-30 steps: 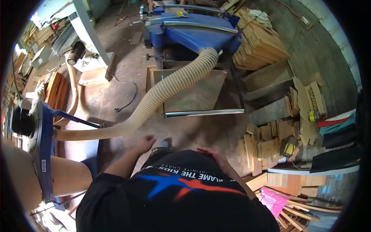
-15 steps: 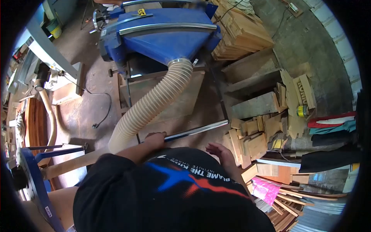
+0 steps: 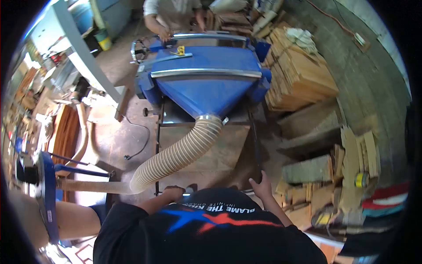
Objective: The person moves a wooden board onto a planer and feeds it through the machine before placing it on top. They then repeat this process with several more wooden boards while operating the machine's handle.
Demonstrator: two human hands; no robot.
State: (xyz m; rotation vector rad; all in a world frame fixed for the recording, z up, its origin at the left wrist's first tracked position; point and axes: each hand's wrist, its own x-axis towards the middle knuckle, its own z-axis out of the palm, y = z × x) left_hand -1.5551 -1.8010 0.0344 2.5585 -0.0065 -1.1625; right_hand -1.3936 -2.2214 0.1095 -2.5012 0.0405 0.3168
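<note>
My left hand (image 3: pixel 173 192) is closed at the left end of a chrome bar (image 3: pixel 189 190), low in the view; my shirt hides most of the bar. My right hand (image 3: pixel 262 185) is open, thumb and fingers apart, near the dark right rail (image 3: pixel 256 147) of the floor frame. Ahead stands a blue machine (image 3: pixel 206 59) with chrome rollers along its near and far edges. A ribbed beige hose (image 3: pixel 178 156) runs from its blue hood down past my left hand.
A co-worker's hand (image 3: pixel 165 34) is at the machine's far side. Stacked boards (image 3: pixel 303 75) stand at the right, with wood offcuts (image 3: pixel 307 169) nearer. A blue-framed unit (image 3: pixel 47 198) joins the hose at left. A black cable (image 3: pixel 143 147) lies on the floor.
The view has tilted up, so the machine sits lower and a co-worker shows behind it. My right hand has moved forward beside the frame's right rail. My left hand stays at the bar.
</note>
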